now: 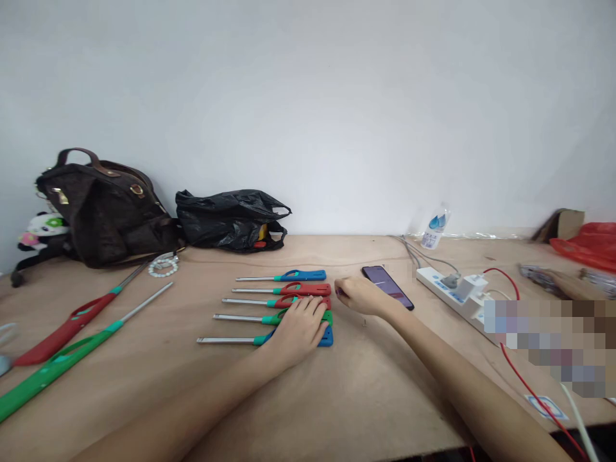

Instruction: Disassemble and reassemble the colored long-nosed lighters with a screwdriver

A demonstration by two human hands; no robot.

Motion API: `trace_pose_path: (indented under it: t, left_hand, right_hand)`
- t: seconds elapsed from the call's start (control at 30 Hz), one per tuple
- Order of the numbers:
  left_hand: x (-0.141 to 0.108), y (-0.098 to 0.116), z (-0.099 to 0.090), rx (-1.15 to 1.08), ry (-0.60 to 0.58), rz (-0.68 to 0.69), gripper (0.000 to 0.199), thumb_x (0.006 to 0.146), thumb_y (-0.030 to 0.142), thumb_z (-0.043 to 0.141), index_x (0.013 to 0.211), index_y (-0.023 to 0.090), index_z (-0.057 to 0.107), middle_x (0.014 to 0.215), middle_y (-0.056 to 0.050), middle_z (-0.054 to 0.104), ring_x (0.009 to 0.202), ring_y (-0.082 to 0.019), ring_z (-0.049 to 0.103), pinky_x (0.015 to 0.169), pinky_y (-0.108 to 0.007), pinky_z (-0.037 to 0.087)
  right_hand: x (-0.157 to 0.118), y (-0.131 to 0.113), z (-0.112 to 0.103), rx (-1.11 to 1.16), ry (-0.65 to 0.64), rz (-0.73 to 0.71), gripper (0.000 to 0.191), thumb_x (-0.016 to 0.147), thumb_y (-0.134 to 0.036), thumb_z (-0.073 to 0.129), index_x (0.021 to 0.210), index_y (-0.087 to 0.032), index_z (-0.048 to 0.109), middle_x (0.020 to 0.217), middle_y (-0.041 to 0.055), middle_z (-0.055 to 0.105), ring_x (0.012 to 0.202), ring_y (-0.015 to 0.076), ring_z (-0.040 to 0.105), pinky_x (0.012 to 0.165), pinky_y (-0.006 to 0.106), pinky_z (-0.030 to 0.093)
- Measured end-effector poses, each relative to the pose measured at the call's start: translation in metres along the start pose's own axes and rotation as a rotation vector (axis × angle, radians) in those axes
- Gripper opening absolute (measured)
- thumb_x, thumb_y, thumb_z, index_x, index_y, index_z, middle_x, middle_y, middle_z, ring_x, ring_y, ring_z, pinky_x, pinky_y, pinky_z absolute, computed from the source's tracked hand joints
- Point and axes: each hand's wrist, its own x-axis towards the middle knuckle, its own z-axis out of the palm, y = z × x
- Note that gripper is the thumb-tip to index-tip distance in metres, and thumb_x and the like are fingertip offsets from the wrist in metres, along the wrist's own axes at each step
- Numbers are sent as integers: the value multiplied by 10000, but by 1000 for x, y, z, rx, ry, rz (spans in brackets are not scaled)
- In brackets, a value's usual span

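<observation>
Several long-necked gas lighters lie in a row on the table, metal tubes pointing left. The farthest is a blue lighter (303, 276), followed by a red lighter (315, 289), a second red lighter (280, 303), a green lighter (268, 319) and a nearest blue lighter (327, 337). My left hand (299, 326) rests flat, fingers extended, across the handles of the nearer ones and partly covers them. Just right of the handle ends, my right hand (359, 294) is closed with curled fingers. What it holds, if anything, is hidden. A phone (389, 287) lies beside it.
At left lie a larger red lighter (67, 330) and green lighter (62, 370). Behind are a bracelet (163, 265), brown backpack (110, 212) and black plastic bag (226, 218). A power strip (447, 289), red cable (529, 385) and bottle (435, 228) occupy the right, near another person's arm.
</observation>
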Motion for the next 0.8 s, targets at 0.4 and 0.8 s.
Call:
trace_pose_path:
  t: [0.4,0.8]
  left_hand:
    - [0,-13,10,-59,-70,-114,495,945,376,441,1364,112,464,1489,-186,349,1371,-340,327,1080,-508,349]
    - [3,-15,10,-31,-219,-163,581,966,473,370,1432,128,411,1516,-168,331,1400,-373,278,1107,-539,294]
  right_hand:
    - [-2,21,-14,223,177,-37,212,928,-226,470,840,-163,653,892,97,660,818,203,597,743,297,435]
    - [20,8,21,1072,635,-89,246,916,-422,489,868,-189,553,722,-1,560,608,138,577,578,273,490]
